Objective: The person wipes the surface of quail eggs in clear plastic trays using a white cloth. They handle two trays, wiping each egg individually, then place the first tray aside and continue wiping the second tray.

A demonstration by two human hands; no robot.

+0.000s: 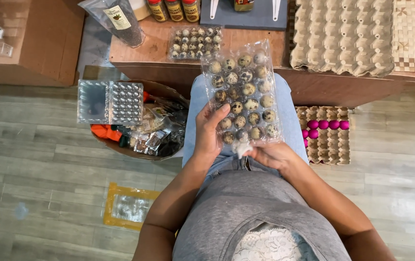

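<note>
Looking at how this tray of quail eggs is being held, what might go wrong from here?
The clear quail egg tray sits on the lap, held only at its near end by the left hand and right hand; its far end could tip.

Speckled eggs might then spill and crack on the wooden floor.

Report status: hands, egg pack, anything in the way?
Left hand grips the clear quail egg pack by its left edge. Right hand pinches its near end. Pack closed, full, resting on lap. Nothing obstructing.
</note>
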